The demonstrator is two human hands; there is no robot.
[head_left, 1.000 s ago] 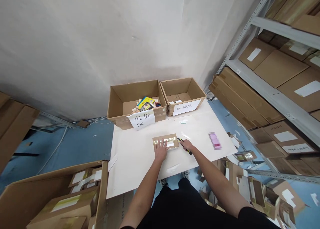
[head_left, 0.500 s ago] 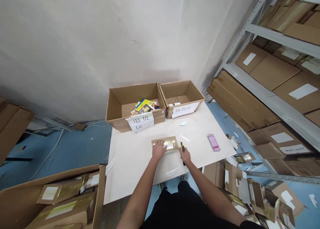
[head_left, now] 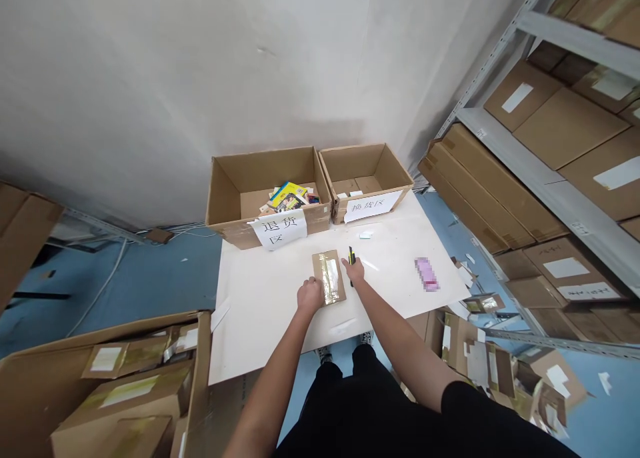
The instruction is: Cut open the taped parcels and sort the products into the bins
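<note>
A small taped cardboard box (head_left: pixel 321 263) with a white label lies on the white table (head_left: pixel 260 311), its long side pointing away from me. My left hand (head_left: pixel 311 295) is closed on the box's near left edge, its fingertips partly hidden. Just right of the box, my right hand (head_left: pixel 355 270) grips a black and yellow utility knife (head_left: pixel 351 253), its tip pointing away from me. The hand is beside the box; whether they touch I cannot tell.
Two open cartons with paper signs stand at the table's back: a larger one (head_left: pixel 230 235) with booklets, a smaller one (head_left: pixel 395 208). A pixelated pink item (head_left: pixel 427 275) lies at right. Parcels fill a big carton (head_left: pixel 204 351) at left. Shelves (head_left: pixel 540 158) stand at right, with cardboard scraps below.
The cardboard box has turned from lying crosswise to lengthwise. My left hand has gone from resting on top to gripping its left edge. My right hand has shifted left with the knife.
</note>
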